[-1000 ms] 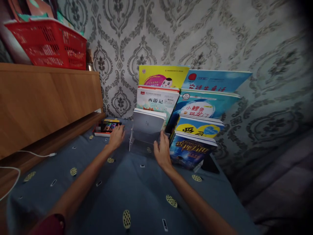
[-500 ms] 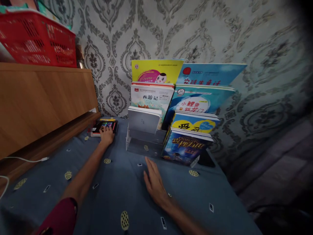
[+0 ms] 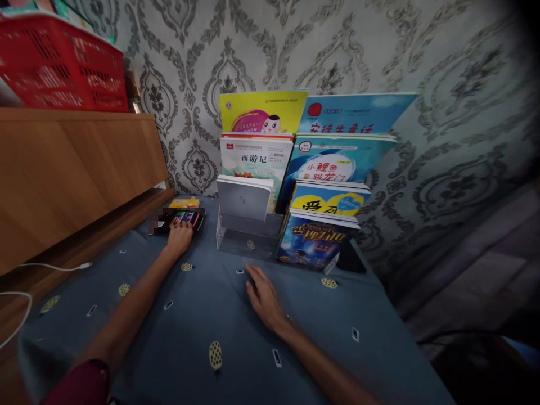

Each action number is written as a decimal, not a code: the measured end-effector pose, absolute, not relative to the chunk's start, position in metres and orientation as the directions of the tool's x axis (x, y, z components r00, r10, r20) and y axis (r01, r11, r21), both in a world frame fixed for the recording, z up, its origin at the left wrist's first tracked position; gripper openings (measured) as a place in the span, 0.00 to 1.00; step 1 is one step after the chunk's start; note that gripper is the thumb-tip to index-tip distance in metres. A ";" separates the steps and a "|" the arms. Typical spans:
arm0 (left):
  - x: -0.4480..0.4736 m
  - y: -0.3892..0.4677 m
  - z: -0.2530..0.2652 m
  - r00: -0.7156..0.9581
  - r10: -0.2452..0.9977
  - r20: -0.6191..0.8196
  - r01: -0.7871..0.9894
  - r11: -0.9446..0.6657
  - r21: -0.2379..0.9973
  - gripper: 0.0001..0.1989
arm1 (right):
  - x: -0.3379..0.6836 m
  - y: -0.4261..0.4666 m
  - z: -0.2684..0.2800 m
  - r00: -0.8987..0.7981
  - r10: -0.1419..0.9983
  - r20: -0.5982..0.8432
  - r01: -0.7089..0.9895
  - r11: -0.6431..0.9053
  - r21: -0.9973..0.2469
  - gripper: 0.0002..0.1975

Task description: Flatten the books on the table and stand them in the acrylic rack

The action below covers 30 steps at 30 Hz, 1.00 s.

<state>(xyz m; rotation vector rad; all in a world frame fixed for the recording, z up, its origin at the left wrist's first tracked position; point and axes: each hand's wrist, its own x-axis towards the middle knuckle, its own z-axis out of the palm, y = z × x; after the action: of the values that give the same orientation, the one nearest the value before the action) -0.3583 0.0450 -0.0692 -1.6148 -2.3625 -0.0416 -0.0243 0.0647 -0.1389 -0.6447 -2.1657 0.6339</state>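
My left hand (image 3: 180,236) is at the far left of the cloth, gripping a black book (image 3: 185,218) with a colourful picture on its cover. Its fingers lie over the cover, and the thumb is hidden. Just behind that book is a yellow book (image 3: 184,203). My right hand (image 3: 264,295) is low over the cloth with nothing in it, fingers stretched forward. In front of it stands a clear stepped book rack (image 3: 248,244). A grey book (image 3: 243,199) and a white-covered book (image 3: 274,154) fill its left column; a dark blue book (image 3: 314,244) stands at the front right.
A blue-grey patterned cloth (image 3: 169,354) covers the surface. A wooden cabinet (image 3: 76,180) stands at left with a red plastic basket (image 3: 63,62) on top. A white cable (image 3: 54,266) lies near the left edge. Patterned wallpaper (image 3: 181,84) is behind the rack.
The black book has come slightly nearer under my left hand, baring more of the yellow book behind it. My right hand stays almost in place. The view has shifted a little.
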 end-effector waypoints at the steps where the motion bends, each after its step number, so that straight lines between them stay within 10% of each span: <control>1: -0.356 0.038 -0.070 -0.331 0.910 0.249 0.917 0.372 -0.142 0.23 | -0.025 0.065 -0.138 -0.571 0.629 0.527 0.238 0.741 -0.627 0.24; 30: -0.219 -0.121 -0.091 0.016 0.989 0.147 0.965 0.023 -0.261 0.20 | -0.025 0.058 -0.111 -0.663 0.572 0.484 0.192 0.754 -0.628 0.19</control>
<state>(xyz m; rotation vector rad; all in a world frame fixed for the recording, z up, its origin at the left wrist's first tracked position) -0.2193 -0.1210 -0.0908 -2.0097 -2.0162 0.1184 -0.0249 0.0578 -0.1105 -0.5696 -2.2563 0.7092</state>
